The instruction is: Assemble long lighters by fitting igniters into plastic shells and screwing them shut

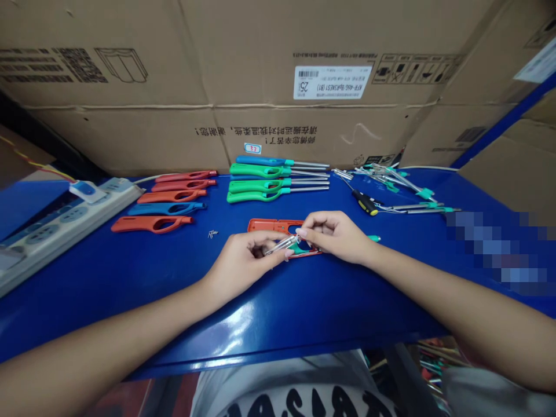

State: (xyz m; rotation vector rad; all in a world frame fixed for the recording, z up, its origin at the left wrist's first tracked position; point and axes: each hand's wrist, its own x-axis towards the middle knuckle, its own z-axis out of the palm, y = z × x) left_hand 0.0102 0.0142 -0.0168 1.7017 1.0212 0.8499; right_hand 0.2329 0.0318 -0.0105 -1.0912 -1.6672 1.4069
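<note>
My left hand (247, 260) is closed around a slim silvery, clear-looking cylinder (281, 245), probably a lighter's inner part, tilted up to the right. The fingertips of my right hand (334, 234) pinch at its upper end; whether they grip the cylinder or a small piece on it I cannot make out. Right under both hands lies an opened orange-red lighter casing (269, 224), with a green part inside it. A green tip (374, 238) shows just beyond my right hand.
Red and blue lighter casings (152, 224) lie at left near a power strip (52, 229). Green and blue lighters with metal tubes (256, 185) sit at the back. A screwdriver (365, 202), loose metal tubes (417, 191) and tiny screws (212, 234) lie about. Cardboard (260, 75) stands behind.
</note>
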